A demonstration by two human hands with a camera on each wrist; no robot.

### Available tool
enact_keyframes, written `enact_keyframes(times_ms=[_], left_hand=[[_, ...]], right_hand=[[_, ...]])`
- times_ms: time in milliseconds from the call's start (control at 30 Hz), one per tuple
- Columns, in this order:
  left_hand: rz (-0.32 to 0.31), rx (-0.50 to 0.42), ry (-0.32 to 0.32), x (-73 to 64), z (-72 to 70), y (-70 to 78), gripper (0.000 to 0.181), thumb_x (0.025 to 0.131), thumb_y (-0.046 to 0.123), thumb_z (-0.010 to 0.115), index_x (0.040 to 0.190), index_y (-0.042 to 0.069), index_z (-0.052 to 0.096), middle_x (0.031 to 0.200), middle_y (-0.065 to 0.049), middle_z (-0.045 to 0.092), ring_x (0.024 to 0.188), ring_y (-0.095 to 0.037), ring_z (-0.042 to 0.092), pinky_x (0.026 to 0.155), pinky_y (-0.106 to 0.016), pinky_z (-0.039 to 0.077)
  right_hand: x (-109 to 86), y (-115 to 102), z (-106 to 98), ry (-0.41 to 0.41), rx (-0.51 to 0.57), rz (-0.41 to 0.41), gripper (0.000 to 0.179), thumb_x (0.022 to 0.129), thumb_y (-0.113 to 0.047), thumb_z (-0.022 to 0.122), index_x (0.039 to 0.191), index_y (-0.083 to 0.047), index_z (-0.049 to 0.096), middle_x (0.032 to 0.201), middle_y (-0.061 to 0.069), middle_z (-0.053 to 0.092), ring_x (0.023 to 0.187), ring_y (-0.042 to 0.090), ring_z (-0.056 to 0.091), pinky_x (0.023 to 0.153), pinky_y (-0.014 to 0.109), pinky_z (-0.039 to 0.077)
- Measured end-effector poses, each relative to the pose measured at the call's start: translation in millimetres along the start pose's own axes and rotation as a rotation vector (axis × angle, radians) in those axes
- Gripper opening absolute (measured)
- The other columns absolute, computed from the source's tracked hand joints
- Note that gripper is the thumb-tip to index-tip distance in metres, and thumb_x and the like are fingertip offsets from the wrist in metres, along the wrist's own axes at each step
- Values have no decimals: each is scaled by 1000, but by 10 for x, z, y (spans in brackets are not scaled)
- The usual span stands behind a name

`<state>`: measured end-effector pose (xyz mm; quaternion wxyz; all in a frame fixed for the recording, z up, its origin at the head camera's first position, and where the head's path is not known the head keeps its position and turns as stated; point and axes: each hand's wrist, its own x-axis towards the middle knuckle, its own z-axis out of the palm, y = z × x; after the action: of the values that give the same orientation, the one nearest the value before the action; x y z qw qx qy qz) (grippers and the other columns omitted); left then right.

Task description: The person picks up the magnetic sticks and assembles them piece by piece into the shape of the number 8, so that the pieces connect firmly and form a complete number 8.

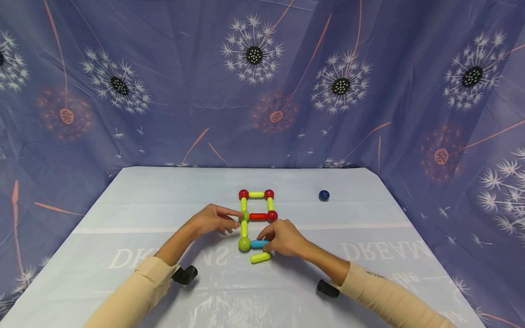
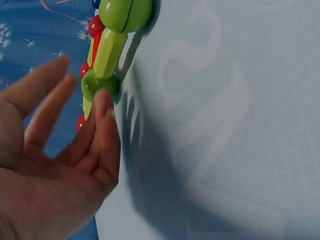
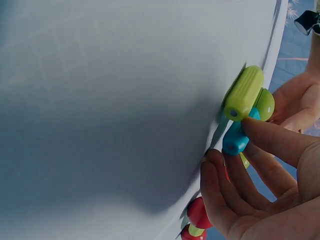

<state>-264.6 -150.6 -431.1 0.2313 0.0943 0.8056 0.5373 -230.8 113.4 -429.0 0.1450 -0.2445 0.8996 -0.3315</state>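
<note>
On the white-covered table lies a building frame of balls and rods. Red balls (image 1: 269, 194) and yellow-green rods (image 1: 256, 195) form its square, with a red rod (image 1: 258, 217) as the near side. From a green ball (image 1: 246, 216) at the left, a yellow-green rod runs toward me to a second green ball (image 1: 244, 244). A blue rod (image 1: 258, 244) extends rightward from that ball; my right hand (image 1: 286, 238) pinches its free end between thumb and fingers. With fingers extended, my left hand (image 1: 214, 219) is at the first green ball, index fingertip against it.
Just in front of the blue rod lies a loose yellow-green rod (image 1: 260, 258). A dark blue ball (image 1: 324, 195) sits at the back right of the table (image 1: 164, 191). A purple dandelion-print curtain (image 1: 184, 91) hangs behind the table's far edge.
</note>
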Motion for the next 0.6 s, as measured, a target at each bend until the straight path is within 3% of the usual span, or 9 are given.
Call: enact_keyframes(times_ms=[133,233,433,600], left_hand=[[78,81,-155,-21,63,22,34,89,20,79,121,9,76,113,-7,77,96,-18,70,82,-37,56],[112,136,-222,-24,114,44,32,88,18,80,118,8,77,111,-5,77,95,-13,68,80,-31,54],[119,185,-243,-4,159,57,28,87,17,81,114,9,79,97,-2,78,80,-10,62,72,-28,50],[98,177,-266,53,143,30,26,86,19,82,111,12,80,91,-2,79,76,-11,64,71,-31,53]], right_hand=[[1,10,6,1,12,1,18,82,-6,81,100,-11,82,87,0,77,79,12,64,69,28,52],[1,16,11,4,17,4,18,82,-6,81,99,-10,82,87,0,78,78,12,64,69,28,52],[2,25,11,10,21,7,18,82,-5,81,99,-10,82,86,1,77,78,12,63,68,28,52],[21,35,5,8,14,12,19,82,-5,81,100,-10,82,87,0,77,77,11,63,68,28,52]])
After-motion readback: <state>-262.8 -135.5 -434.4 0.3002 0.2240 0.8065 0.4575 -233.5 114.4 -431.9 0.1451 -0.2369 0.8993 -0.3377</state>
